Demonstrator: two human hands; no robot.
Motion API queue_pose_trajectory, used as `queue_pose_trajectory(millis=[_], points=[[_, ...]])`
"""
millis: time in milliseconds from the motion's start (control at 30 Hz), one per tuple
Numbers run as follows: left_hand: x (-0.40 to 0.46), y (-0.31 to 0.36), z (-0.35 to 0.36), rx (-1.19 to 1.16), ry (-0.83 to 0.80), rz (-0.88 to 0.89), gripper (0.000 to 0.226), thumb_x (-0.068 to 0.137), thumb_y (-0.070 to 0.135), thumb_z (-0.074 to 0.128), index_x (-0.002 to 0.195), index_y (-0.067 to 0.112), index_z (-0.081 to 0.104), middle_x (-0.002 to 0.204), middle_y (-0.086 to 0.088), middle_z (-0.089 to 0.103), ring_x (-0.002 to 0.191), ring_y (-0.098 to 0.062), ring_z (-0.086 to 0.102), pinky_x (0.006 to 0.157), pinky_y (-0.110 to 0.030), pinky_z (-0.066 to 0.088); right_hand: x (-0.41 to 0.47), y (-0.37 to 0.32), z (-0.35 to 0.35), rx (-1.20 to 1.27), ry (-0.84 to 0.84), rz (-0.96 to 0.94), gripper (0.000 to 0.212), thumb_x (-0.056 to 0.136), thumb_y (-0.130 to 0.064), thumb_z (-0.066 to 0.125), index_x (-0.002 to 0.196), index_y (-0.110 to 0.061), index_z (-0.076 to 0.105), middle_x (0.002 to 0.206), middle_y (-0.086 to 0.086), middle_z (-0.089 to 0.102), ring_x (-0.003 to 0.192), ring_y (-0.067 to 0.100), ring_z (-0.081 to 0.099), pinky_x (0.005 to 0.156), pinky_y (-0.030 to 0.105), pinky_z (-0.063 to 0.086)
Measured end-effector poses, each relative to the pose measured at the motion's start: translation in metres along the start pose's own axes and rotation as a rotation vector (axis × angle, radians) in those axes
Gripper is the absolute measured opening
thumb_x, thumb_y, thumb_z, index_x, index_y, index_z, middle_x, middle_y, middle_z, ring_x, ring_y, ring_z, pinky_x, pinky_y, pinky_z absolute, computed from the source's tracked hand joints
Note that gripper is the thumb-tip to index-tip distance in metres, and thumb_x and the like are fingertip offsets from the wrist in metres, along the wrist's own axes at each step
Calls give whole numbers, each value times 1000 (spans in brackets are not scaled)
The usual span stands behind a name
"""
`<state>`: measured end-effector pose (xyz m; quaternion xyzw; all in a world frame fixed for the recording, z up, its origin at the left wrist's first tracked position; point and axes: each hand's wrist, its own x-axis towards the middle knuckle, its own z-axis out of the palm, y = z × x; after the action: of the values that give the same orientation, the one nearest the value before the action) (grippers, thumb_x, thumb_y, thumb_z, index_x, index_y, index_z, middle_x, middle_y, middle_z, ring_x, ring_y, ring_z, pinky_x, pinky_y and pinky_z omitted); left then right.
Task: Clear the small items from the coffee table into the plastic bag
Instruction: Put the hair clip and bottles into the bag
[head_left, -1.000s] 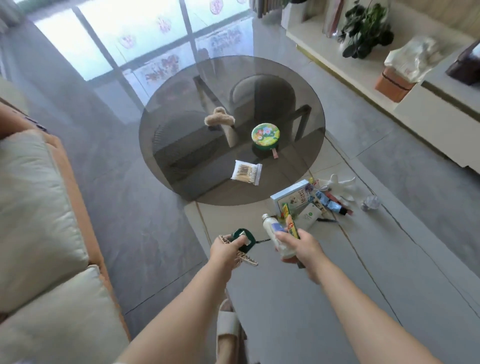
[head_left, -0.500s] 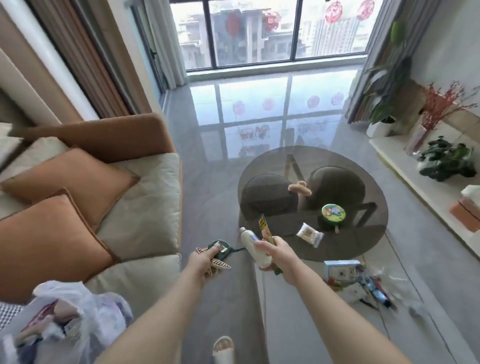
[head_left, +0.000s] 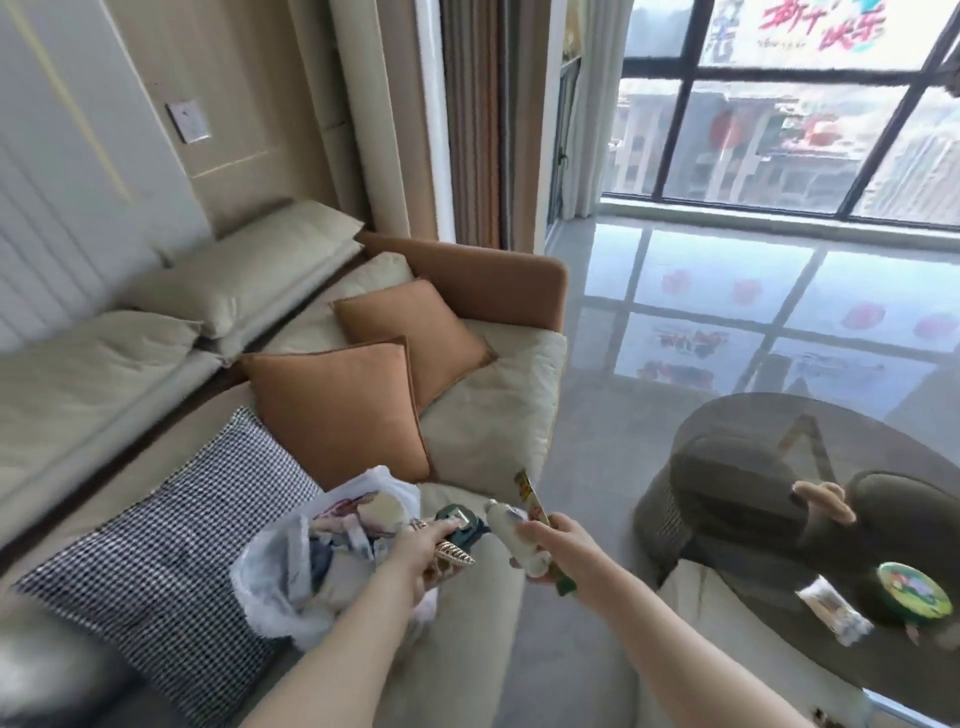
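I have both hands loaded beside the plastic bag (head_left: 311, 561) on the sofa (head_left: 483, 431): left hand (head_left: 421, 551) grips what looks like a hair clip (head_left: 452, 553) and green item (head_left: 460, 522), right hand (head_left: 563, 545) clutches a white bottle (head_left: 511, 535) and packet (head_left: 530, 493), ready to drop.

Large red brush-style Chinese characters stood on the white paper poster (head_left: 810, 23) stuck to the upper pane of the black-framed window; they appeared to read 新年快乐, though blur left the first two uncertain. Print on the yellow and green snack packet (head_left: 531, 496) and on the round green tin lid (head_left: 906, 598) was too blurred to read.
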<state>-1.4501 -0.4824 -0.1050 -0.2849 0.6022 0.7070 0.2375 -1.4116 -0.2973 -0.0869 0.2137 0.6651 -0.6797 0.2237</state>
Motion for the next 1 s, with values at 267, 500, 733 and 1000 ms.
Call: queue_pose_trajectory(millis=[267, 500, 733, 1000], points=[[6, 22, -174, -184, 159, -51, 23, 86, 9, 62, 107, 0, 60, 86, -22, 64, 63, -30, 61, 50, -30, 53, 45, -11, 159, -58, -103, 74, 27, 89, -21, 60, 110, -4, 57, 96, 17, 62, 80, 30, 68, 46, 25, 48], [17, 22, -252, -241, 261, -93, 26, 86, 7, 61, 109, -3, 59, 87, -22, 61, 62, -28, 58, 56, -30, 46, 74, -4, 245, -26, -40, 295, 14, 90, -19, 61, 96, -10, 52, 99, 18, 60, 70, 26, 70, 69, 38, 57], [50, 26, -260, -254, 311, -175, 25, 85, 5, 61, 109, -1, 57, 88, -21, 60, 64, -27, 55, 54, -31, 44, 120, -4, 272, -148, 51, 354, 19, 89, -24, 63, 91, -6, 55, 91, 15, 54, 76, 27, 61, 68, 37, 56], [122, 38, -248, -90, 397, -274, 55, 87, 10, 64, 135, -2, 39, 119, -16, 48, 99, -28, 45, 83, -36, 37, 197, 3, 289, -282, 127, 395, 14, 90, -18, 57, 81, -11, 50, 78, 7, 54, 64, 17, 50, 54, 27, 43]])
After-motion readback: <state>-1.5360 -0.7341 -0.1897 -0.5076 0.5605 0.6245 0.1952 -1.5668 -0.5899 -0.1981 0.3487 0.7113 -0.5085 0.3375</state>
